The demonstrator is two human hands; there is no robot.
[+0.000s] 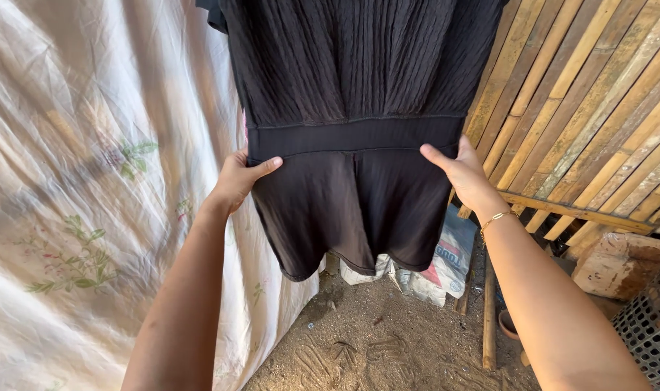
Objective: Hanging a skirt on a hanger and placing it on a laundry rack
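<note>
At the centre of the frame, the left hand (237,179) and right hand (462,172) each pinch a side of the hanging black garment (352,145) at its waistband. If either grip slackens, it could drop onto the dirt floor (388,340) and soil.

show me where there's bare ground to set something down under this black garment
Bare sandy ground lies between the white floral sheet and the upright wooden post. It is crowded behind the black pleated garment: white printed sacks, a stone block and a metal mesh basket.
</note>
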